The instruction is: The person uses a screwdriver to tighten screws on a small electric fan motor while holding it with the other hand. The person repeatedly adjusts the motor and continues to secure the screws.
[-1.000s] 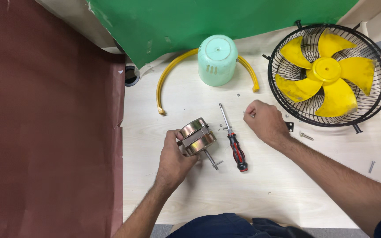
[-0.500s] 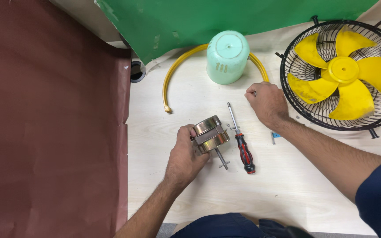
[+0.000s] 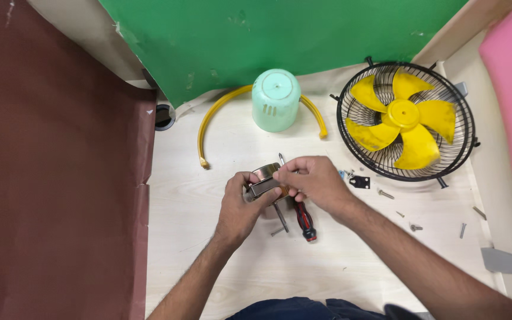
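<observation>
I grip the small metal motor [image 3: 266, 181] with both hands — my left hand [image 3: 241, 204] closes under it, my right hand [image 3: 312, 181] pinches its top. It sits mid-tabletop [image 3: 351, 266], above the red-handled screwdriver [image 3: 303, 218] — the fan grille [image 3: 407, 118] rests toward the far right corner.

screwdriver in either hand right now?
No: the red-handled screwdriver lies on the table while the left hand and right hand hold the metal motor.

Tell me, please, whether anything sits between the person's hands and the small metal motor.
Nothing visible does. The left hand grips the motor from its side, and the right hand touches it from above. The screwdriver lies on the table, partly under the right hand.
</observation>
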